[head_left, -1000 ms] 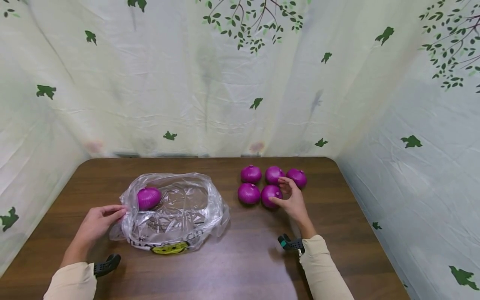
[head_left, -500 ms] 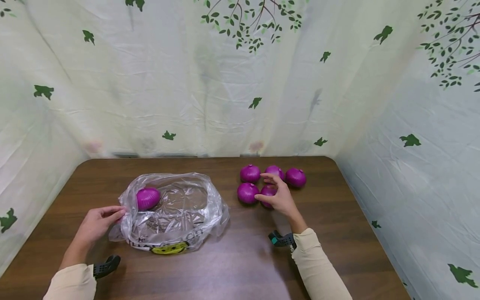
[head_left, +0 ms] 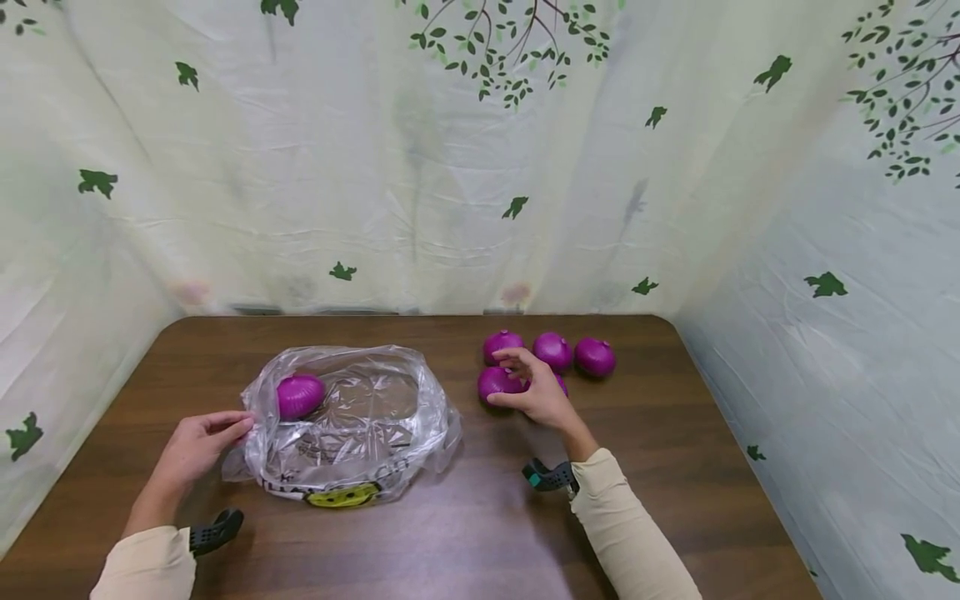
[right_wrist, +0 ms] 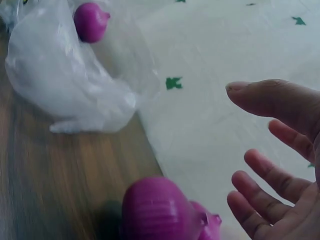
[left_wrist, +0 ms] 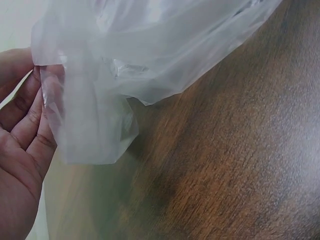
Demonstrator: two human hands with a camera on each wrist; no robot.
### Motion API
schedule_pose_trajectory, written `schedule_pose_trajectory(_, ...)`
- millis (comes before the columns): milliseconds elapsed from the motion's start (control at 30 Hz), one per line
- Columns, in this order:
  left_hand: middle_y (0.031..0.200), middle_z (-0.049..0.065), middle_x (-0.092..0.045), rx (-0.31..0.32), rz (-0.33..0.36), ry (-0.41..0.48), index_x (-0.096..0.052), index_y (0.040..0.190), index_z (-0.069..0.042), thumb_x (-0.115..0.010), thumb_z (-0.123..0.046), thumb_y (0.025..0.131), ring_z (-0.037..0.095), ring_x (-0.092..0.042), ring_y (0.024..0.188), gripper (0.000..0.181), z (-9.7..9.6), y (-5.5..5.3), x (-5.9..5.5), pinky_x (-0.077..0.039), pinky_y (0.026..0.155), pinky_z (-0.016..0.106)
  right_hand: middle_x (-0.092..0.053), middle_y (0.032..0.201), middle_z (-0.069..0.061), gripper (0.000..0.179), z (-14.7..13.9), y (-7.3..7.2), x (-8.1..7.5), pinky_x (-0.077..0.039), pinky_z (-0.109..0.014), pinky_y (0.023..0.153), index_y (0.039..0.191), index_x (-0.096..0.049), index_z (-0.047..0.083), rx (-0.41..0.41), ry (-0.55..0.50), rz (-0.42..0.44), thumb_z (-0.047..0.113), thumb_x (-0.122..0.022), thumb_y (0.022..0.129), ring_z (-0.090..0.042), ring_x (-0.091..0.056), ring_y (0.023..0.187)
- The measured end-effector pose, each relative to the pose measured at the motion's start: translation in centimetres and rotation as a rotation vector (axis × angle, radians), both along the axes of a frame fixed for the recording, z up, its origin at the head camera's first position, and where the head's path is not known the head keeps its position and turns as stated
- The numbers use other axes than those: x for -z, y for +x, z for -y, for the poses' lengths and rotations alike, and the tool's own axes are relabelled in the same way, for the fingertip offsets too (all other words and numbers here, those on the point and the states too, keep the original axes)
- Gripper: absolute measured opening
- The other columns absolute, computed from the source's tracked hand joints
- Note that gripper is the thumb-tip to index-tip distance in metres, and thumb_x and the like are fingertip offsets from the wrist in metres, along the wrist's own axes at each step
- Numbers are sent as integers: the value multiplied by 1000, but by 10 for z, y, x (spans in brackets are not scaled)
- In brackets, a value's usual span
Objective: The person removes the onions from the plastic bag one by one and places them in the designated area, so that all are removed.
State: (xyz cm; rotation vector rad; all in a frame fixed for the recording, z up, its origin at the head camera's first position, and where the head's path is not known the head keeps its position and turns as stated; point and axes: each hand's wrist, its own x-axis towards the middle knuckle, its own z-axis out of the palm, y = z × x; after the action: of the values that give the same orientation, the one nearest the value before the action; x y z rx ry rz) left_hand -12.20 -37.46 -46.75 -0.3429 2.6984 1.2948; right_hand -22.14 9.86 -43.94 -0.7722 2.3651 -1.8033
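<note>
My left hand (head_left: 197,450) pinches the left edge of a clear plastic bag (head_left: 435,425) between thumb and fingers. The bag's mouth gapes upward, and one purple onion (head_left: 300,397) lies inside at the left. My right hand (head_left: 542,398) hovers by the front-left onion (head_left: 495,383), thumb and fingers spread around the space above it. The right wrist view shows a gap between these fingers and the nearest onion (right_wrist: 155,212). Another front onion (head_left: 561,383) is mostly hidden by the hand. Behind stand a back-left onion (head_left: 501,342), a middle one (head_left: 552,352) and a right one (head_left: 595,358).
Everything rests on a brown wooden table (head_left: 480,533). A pale curtain (head_left: 420,167) with green leaf prints hangs at the table's far edge and along its sides. Yellow and black print (head_left: 343,496) marks the bag's front.
My right hand has moved left, from the front-right onion to above the front-left one. My left hand keeps its hold on the bag, and the onions stay in place.
</note>
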Motion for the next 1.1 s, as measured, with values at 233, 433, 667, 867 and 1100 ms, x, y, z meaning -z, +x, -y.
schedule_pose_trajectory(233,120,25,-58,7,16,-2,-58,125,8,-55,-45,96,17,-53,93,61,1,0,1,-46,70,18,-56,128,-19,60,10,-5,9,-47,-51,92,127,-54,-1,-62,31,64,3,-82,74,-41,-57,111)
schedule_pose_trajectory(433,122,27,-57,4,23,4,-57,126,8,-55,-45,96,26,-53,100,61,0,1,0,-46,69,18,-57,129,-18,58,22,-5,9,-47,-48,93,126,-56,1,-100,74,17,4,-82,74,-33,-57,111)
schedule_pose_trajectory(667,118,23,-61,9,8,-10,-58,124,9,-56,-44,95,10,-53,89,61,0,0,0,-46,69,18,-60,124,-15,59,38,-3,7,-46,-49,92,126,-56,-2,-142,113,-44,5,-83,73,-31,-56,113)
schedule_pose_trajectory(867,117,22,-62,6,8,-2,-58,124,9,-57,-45,95,5,-52,86,62,1,-2,2,-47,69,17,-57,125,-15,61,54,-2,4,-47,-46,92,128,-55,-1,-172,126,-1,5,-82,74,-37,-53,114)
schedule_pose_trajectory(1100,117,23,-62,9,4,-8,-58,124,10,-57,-42,96,3,-52,86,59,0,-2,1,-46,68,17,-55,126,-22,60,69,-6,8,-46,-47,94,128,-52,-5,-219,119,34,4,-80,75,-41,-52,114)
